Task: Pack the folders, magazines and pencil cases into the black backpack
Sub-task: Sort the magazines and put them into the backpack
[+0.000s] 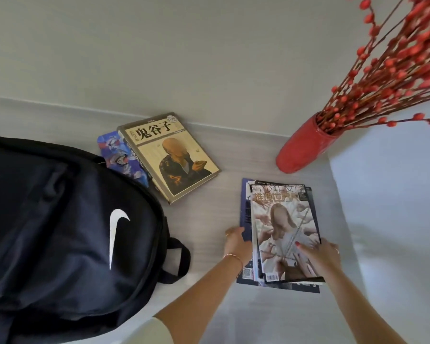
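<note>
A black backpack (60,219) with a white swoosh lies on the left of the pale table. To its right a stack of magazines (281,219) rests flat on the table. My left hand (236,244) grips the stack's left edge. My right hand (320,252) holds the right edge, thumb on the top cover. A tan book with a seated figure on its cover (170,155) lies further back, partly on top of a blue patterned pencil case (121,155) that peeks out beside the backpack.
A red vase (303,147) with long red berry branches (387,68) stands at the back right, the branches spreading over the right side. A grey wall runs along the table's far edge. The table's right edge (338,194) is close to the magazines.
</note>
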